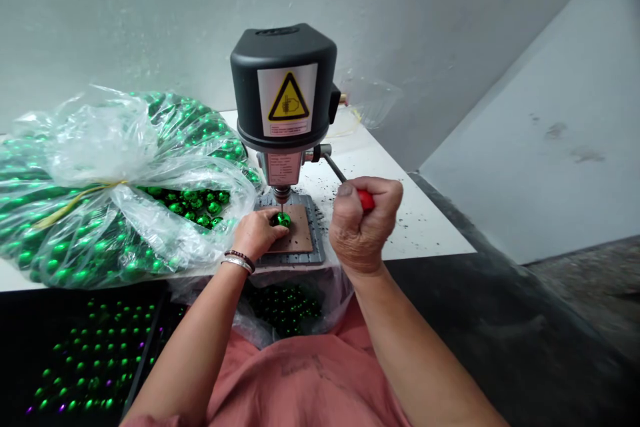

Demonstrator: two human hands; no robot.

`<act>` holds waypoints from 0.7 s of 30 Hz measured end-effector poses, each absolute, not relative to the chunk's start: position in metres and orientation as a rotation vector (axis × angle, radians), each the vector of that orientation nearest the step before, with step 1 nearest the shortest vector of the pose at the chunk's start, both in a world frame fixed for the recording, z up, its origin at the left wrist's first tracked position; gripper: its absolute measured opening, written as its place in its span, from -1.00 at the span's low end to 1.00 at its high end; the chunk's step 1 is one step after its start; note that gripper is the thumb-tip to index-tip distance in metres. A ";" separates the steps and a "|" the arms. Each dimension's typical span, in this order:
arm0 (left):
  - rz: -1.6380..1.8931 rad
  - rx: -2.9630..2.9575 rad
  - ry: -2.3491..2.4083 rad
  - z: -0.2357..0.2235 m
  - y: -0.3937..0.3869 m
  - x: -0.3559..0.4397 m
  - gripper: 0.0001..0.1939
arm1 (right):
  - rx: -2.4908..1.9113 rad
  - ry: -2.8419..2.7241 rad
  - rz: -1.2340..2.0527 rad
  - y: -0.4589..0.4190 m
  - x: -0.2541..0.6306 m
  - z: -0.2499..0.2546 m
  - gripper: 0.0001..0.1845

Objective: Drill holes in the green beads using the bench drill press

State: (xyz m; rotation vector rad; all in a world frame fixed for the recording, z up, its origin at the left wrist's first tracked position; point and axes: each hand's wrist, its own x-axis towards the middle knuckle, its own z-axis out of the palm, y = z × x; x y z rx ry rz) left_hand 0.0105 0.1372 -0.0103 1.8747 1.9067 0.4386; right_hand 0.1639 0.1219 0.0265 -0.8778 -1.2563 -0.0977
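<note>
A shiny green ball sits on a brown board under the bit of a black drill press. My left hand grips the ball from the left, thumb in front and fingers behind. The drill bit reaches down to the ball's top; whether it has entered the ball I cannot tell. My right hand is wrapped around the red knob of the feed lever, to the right of the press.
A big clear plastic bag of green balls lies on the white table at left, tied with yellow string. Another bag of green balls hangs at the front edge. Dark shavings and a clear container are also on the table.
</note>
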 end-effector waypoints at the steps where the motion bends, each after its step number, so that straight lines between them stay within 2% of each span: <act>1: 0.438 1.877 1.905 -0.010 0.137 0.010 -0.55 | -0.871 -1.265 -0.086 0.122 0.164 0.023 -0.91; 6: 0.444 1.897 1.899 -0.008 0.135 0.012 -0.57 | -0.864 -1.280 -0.047 0.123 0.164 0.019 -0.93; 8: 0.470 1.903 1.905 -0.010 0.135 0.013 -0.57 | -0.891 -1.245 -0.058 0.124 0.165 0.033 -0.96; 14: 0.632 1.798 1.896 -0.013 0.124 0.013 -0.65 | -0.963 -1.253 0.022 0.129 0.168 0.086 -0.82; 21: 0.713 1.868 1.730 -0.007 0.081 0.003 -0.62 | -0.988 -1.255 0.050 0.129 0.169 0.084 -0.80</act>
